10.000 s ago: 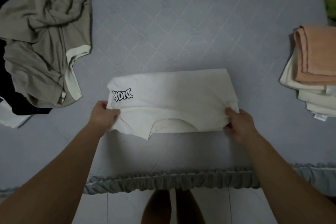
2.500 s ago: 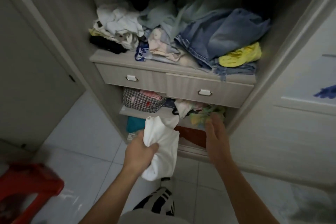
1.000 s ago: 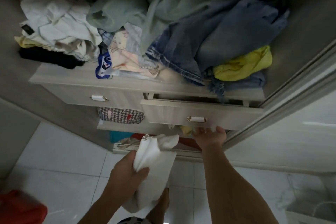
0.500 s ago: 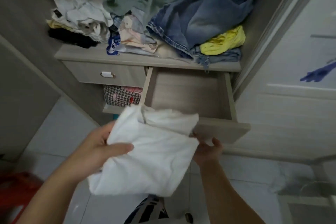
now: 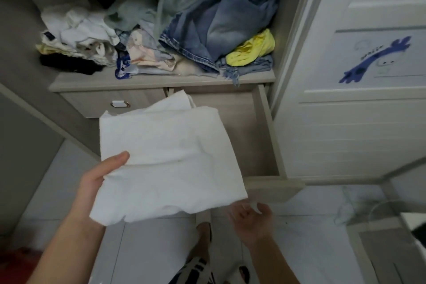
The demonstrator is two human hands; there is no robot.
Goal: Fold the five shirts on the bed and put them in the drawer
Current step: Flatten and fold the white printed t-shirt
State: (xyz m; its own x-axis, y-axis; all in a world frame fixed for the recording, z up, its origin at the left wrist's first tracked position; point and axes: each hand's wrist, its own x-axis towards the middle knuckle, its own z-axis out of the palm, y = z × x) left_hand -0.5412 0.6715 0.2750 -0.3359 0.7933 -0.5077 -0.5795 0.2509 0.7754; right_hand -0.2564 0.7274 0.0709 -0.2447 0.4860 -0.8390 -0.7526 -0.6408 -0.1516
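Note:
A folded white shirt [image 5: 166,159] lies flat in the air over the pulled-out right drawer [image 5: 265,136] of the wardrobe. My left hand [image 5: 99,180] holds it by its near left edge, thumb on top and fingers hidden underneath. My right hand [image 5: 251,221] hovers just below the drawer's front panel with fingers loosely spread; it is blurred and holds nothing. The shirt hides most of the drawer's inside; the part that shows on the right is bare wood.
The left drawer [image 5: 119,104] is closed. Piled clothes crowd the shelf above: blue jeans [image 5: 221,27], a yellow garment [image 5: 253,48], white clothes [image 5: 78,30]. A white wardrobe door [image 5: 359,99] stands right. My feet are on the tiled floor [image 5: 147,249]; something red [image 5: 16,263] sits bottom left.
The shirt has risen and moved forward over the open drawer, spread flatter. My right hand has dropped away from the shirt and the drawer front and now hangs free.

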